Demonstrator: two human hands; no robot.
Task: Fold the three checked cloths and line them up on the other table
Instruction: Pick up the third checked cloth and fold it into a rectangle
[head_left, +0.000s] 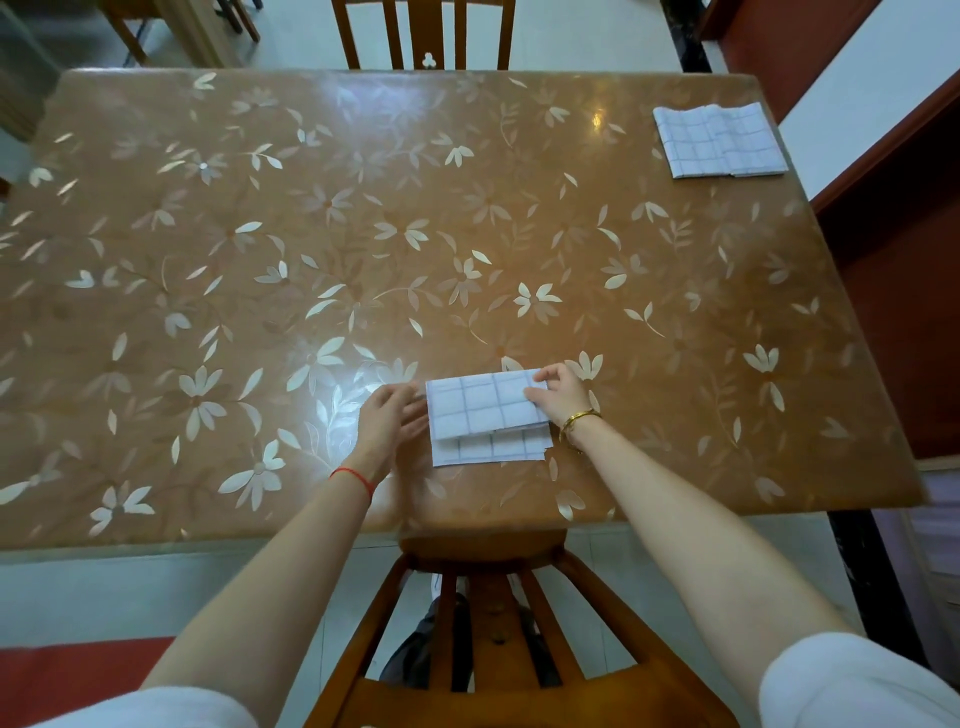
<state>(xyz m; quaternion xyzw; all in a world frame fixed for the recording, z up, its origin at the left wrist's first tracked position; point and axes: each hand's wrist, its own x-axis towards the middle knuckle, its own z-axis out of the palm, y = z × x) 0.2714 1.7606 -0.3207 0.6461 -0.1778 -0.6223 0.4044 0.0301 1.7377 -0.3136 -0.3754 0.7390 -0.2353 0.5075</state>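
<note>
Near checked cloth (485, 415) at lower centre of frame, flat on table (311, 234), between both hands. Left hand (389, 415) at its left edge, fingers straight, touching, slightly blurred. Right hand (561, 397) at its right edge, fingers curled, pinching top layer. Thin white fabric, grey grid, rectangular, layers stepped along lower edge. Second checked cloth (719, 140) folded, upper right, well apart. Tabletop glossy brown, pale flower pattern.

Near checked cloth (488, 415) folded, layers offset, at table (311, 234) front; far checked cloth (719, 140) folded flat, far-right corner.
</note>
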